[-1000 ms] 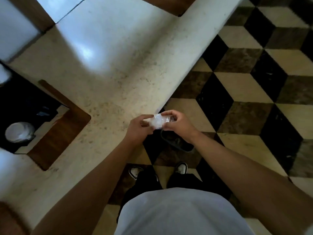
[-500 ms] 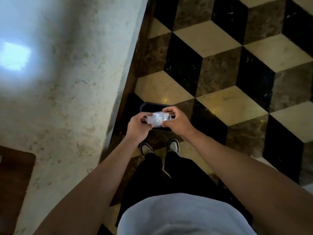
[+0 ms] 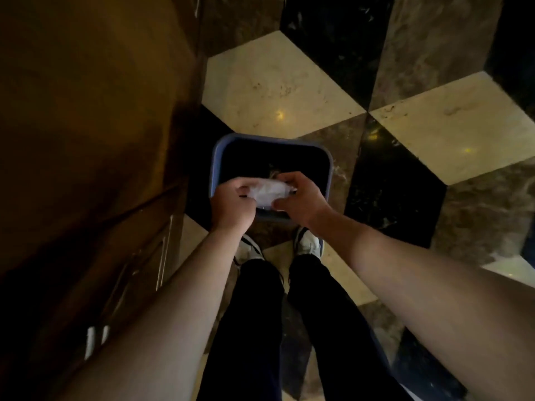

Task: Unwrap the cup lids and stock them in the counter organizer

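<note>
A crumpled ball of clear plastic wrap (image 3: pixel 267 192) is pinched between both hands directly above a dark waste bin with a blue rim (image 3: pixel 220 149) on the floor. My left hand (image 3: pixel 231 208) grips the wrap's left end with curled fingers. My right hand (image 3: pixel 298 201) holds its right end from above and below. No cup lids and no counter organizer are in view.
The brown wooden front of the counter (image 3: pixel 86 125) fills the left side, with metal cabinet handles (image 3: pixel 162 261) low down. A chequered marble floor (image 3: pixel 434 134) spreads to the right. My two shoes (image 3: pixel 307 244) stand just behind the bin.
The view has tilted down from the countertop to the floor. Both hands, still holding the wrap, now hover over the bin, which has come fully into sight.
</note>
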A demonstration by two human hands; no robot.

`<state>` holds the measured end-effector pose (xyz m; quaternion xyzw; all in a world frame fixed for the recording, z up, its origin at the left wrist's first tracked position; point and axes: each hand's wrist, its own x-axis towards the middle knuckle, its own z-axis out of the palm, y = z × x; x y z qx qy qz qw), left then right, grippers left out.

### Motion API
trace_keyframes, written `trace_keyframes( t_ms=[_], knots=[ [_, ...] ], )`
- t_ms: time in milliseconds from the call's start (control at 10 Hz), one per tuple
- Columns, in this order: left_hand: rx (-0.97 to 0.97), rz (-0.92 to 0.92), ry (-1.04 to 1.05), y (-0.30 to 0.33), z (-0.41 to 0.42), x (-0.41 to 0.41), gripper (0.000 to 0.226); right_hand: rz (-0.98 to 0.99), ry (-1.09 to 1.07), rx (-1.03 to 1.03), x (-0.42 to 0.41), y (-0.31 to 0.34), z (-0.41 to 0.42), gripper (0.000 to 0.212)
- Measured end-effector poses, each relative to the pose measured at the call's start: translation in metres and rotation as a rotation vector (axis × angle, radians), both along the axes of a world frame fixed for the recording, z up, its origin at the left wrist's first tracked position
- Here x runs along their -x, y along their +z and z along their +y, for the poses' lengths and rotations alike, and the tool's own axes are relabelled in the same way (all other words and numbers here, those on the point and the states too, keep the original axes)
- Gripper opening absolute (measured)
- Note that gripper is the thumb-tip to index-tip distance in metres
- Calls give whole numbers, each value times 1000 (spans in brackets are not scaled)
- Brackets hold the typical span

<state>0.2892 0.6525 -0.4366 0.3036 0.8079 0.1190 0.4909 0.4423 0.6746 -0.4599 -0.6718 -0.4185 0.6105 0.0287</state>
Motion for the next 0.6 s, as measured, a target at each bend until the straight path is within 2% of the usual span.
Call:
trace_keyframes(
  t_ms=[200,400,500,600],
  knots=[
    [23,30,10,-87,-5,9,43,25,8,84,7,-98,8,62],
    [62,28,-6,-136,-3,15,40,33,27,72,17,-152,19,72],
    [67,61,-17,-143,-1,16,40,47,32,50,19,-157,19,79],
    [89,52,27,-140,0,17,49,38,78,37,18,-147,18,75]
  ],
)
